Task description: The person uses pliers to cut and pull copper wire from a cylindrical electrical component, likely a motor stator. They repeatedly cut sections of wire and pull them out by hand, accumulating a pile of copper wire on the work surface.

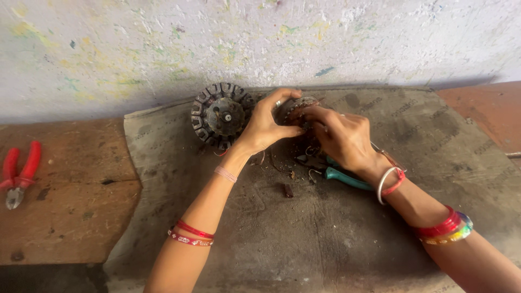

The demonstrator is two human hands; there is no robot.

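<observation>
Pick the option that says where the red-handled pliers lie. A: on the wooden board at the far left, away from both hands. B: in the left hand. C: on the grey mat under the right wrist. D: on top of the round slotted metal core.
A: the red-handled pliers lie on the wooden board at the far left, well apart from the left hand and right hand, which work over the grey mat.

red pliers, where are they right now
In the head view the red pliers lie at the far left on the wooden bench, beyond the grey mat and apart from both hands.
</observation>
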